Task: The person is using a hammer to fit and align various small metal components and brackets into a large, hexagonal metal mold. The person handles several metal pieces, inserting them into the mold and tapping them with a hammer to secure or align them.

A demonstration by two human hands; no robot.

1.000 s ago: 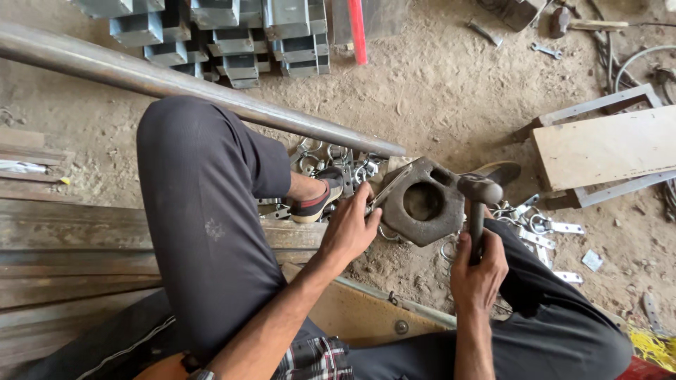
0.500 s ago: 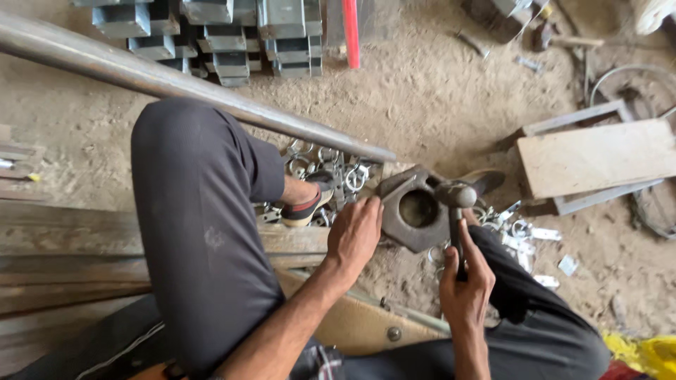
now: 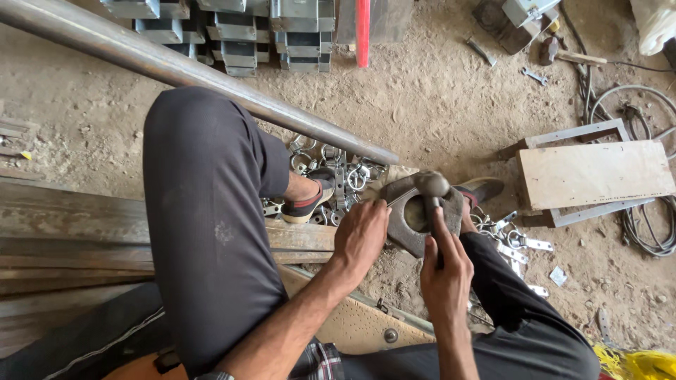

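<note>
Hammer [image 3: 431,188], head rounded and metal, sits directly over the hole of a thick, dark steel block [image 3: 405,211] that rests on the dirt floor [image 3: 436,105] between the person's feet. Right hand [image 3: 445,271] is clenched around the hammer's handle, just below the head. Left hand [image 3: 360,236] lies beside that grip, fingers curled over the block's near edge and pinning it; whether a small piece is pinched under them cannot be told. Just beyond both hands lies a scatter of bright metal clamps [image 3: 338,172], with more to the outer side of the right hand. A long steel pipe [image 3: 197,77] crosses the floor above the left knee, and a wooden board on a metal frame [image 3: 595,172] lies well apart from the right hand. Risk, as a judgement: the left fingers lie very near the hammer head, so a glancing blow off the block's rim could strike them; the block sits on loose dirt and might shift under impact.
</note>
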